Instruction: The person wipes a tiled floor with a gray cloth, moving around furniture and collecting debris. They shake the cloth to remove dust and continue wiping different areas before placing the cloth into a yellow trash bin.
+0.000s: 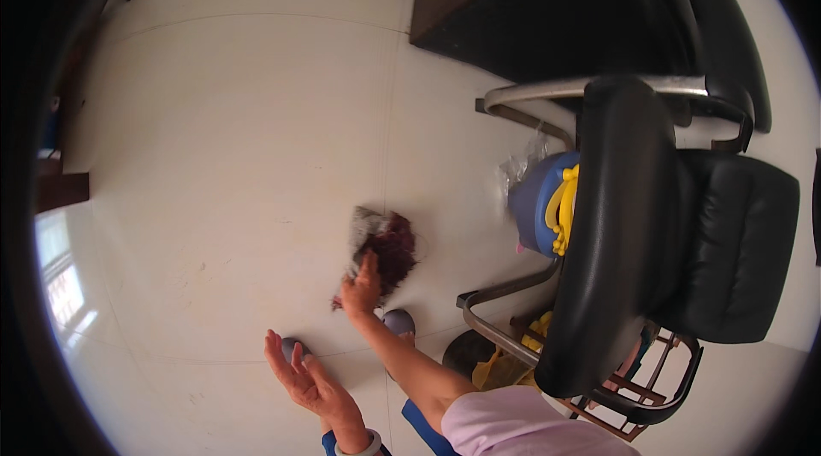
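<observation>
A shaggy dark red and grey cloth (pixel 399 247) lies bunched on the pale tiled floor, blurred at its grey side. My right hand (pixel 362 286) is on its near edge, fingers over the cloth and thumb apart; part of the cloth is hidden beneath. Lower left, my left hand (pixel 311 382) hangs in the air with its fingers spread and nothing in them. A pale bangle (pixel 364 446) circles that wrist. Below the hands show my feet in grey shoes (pixel 399 321).
To the right stands a black padded chair (pixel 616 231) with bent metal legs. Beside it are a blue tub (pixel 535 206) holding yellow plastic things and a clear plastic bag (pixel 523 164). A dark cabinet-like block (pixel 500 26) is at top right, dark wooden furniture (pixel 64 191) at far left.
</observation>
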Demonstrator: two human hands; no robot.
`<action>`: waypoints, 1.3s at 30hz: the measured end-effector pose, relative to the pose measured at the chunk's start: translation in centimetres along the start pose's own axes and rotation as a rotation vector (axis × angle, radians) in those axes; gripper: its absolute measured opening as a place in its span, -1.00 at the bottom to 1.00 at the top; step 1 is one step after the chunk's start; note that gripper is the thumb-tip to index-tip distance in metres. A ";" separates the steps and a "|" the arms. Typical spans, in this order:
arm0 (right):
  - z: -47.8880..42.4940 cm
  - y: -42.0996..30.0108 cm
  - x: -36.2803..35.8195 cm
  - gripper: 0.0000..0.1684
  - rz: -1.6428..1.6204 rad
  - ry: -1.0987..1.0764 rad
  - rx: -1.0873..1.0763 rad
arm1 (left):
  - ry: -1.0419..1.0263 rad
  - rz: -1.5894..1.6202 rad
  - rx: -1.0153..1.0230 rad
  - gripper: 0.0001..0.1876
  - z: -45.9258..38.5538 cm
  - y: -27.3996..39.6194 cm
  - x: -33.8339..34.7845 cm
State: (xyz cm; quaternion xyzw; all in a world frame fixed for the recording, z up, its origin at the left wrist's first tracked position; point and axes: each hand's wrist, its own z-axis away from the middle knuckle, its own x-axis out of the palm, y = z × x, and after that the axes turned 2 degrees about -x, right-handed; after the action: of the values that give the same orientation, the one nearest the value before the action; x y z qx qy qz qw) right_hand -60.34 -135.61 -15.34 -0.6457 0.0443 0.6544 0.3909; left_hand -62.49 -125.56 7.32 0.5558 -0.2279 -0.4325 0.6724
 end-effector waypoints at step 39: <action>8.1 -27.3 1.5 -0.49 -0.672 -1.219 -0.404 | 0.990 0.330 -0.006 -0.57 -7.6 -4.4 -17.8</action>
State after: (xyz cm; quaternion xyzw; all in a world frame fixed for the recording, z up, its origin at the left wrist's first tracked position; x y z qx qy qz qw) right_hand -51.14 -111.50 -3.15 -0.2045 -0.5041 0.7380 0.3992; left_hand -67.25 -106.56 4.14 0.6483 0.0340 -0.0069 0.7606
